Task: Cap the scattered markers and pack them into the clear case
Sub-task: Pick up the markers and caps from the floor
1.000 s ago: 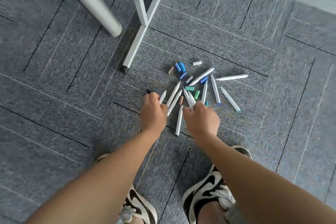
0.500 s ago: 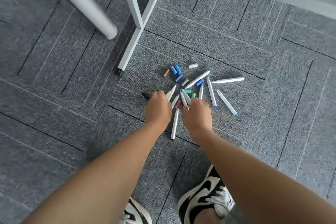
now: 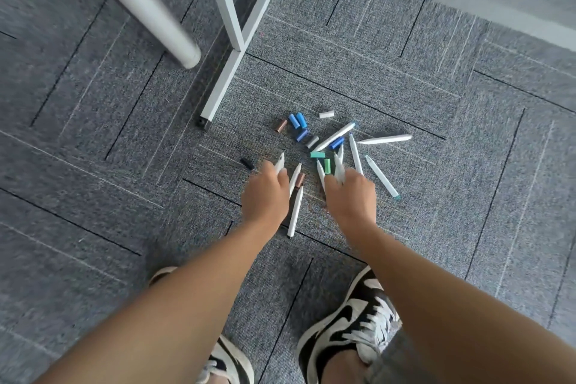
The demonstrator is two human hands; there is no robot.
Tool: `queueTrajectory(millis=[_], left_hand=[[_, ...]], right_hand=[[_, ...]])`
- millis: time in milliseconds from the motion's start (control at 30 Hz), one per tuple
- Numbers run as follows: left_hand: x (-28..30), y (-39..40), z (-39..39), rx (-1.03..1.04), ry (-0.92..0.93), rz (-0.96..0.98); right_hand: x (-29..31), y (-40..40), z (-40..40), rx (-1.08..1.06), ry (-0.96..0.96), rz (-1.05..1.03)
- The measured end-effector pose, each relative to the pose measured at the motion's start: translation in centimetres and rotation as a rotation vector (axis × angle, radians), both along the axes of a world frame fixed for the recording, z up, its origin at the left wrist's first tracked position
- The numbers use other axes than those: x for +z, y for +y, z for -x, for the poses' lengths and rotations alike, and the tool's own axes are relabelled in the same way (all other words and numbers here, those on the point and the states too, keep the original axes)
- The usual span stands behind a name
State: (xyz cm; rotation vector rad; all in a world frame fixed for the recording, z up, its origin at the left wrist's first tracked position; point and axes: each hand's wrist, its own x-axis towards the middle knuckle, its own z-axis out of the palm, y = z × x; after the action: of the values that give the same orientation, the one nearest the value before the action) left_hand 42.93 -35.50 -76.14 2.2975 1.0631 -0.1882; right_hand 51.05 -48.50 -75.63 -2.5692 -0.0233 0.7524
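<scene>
White plastic markers [image 3: 336, 136] are lying scattered on the carpet. The left hand [image 3: 266, 195] is pinching one; the right hand [image 3: 349, 196] is gripping several. Loose caps [image 3: 298, 121] are sitting at twelve o'clock. Light, stiff, probably slick; mid-barrel looks best.

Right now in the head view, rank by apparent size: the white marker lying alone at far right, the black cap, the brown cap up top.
1. White marker
2. Black cap and brown cap: alike, unranked.
</scene>
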Motion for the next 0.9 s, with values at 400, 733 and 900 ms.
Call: queueTrajectory(millis=[400, 733, 900], left_hand=[[-0.2, -1.2, -0.3, 0.066, 0.03, 0.135], [-0.7, -1.0, -0.1, -0.016, 0.188, 0.012], [-0.6, -0.7, -0.1, -0.023, 0.239, 0.045]], right_hand=[[0.1, 0.3, -0.3, 0.058, -0.051, 0.051], [-1.3, 1.0, -0.2, 0.171, -0.017, 0.224], [-1.0, 1.2, -0.1, 0.162, -0.028, 0.157]])
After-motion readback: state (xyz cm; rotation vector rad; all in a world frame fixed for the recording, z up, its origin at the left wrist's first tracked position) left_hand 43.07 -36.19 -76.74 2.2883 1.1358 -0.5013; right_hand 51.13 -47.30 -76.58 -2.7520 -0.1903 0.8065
